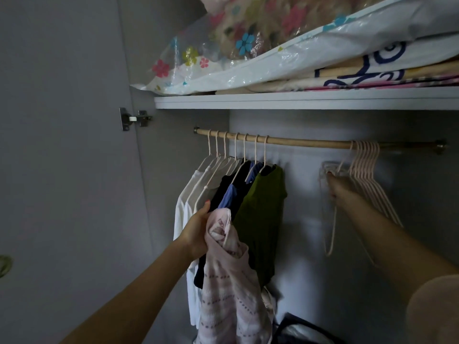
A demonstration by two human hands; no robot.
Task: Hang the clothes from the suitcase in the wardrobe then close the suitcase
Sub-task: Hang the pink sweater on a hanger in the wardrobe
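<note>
Head view: left hand (196, 232) grips bunched pale-pink patterned garment (228, 281); right hand (339, 187) grasps hanger (331, 219).

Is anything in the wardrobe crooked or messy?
Yes. The bag on the shelf sticks out past its left end. One hanger in the right hand dangles off the rod, tilted, unlike the neat bunch beside it.

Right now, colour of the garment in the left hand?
Pale pink with dotted stripes, gripped by the left hand; head view.
</note>
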